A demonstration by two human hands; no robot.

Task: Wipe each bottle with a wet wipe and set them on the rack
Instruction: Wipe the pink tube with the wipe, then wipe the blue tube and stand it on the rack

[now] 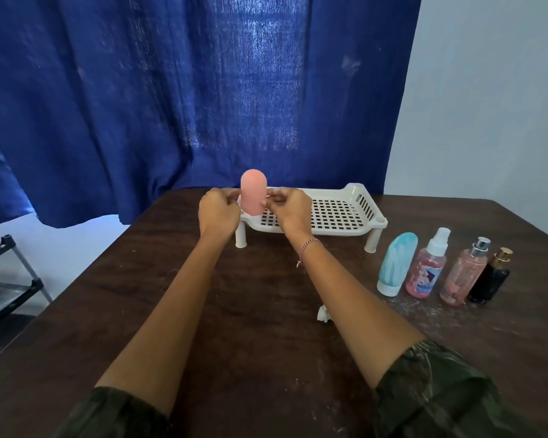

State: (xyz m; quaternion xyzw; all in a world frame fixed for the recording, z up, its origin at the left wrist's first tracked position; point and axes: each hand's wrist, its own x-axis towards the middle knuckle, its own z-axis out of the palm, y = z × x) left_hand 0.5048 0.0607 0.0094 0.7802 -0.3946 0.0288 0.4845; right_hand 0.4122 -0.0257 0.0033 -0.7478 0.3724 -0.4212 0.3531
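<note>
Both hands pinch a pink bottle (253, 192) from either side, the left hand (218, 213) and right hand (290, 210) each in a fingertip grip on its lower body, holding it upright at the near-left corner of the white perforated rack (329, 213). Below the grip, its base seems just at the rack floor; contact cannot be told. Right of the grip, four more bottles wait on the table (140, 311): a blue tube (396, 263), a pink spray bottle (426, 267), a pink perfume bottle (464, 273), a black one (489, 278). A crumpled wet wipe (322, 313) lies nearer the person. Released so close to the rack's edge, the tall bottle could topple off.
</note>
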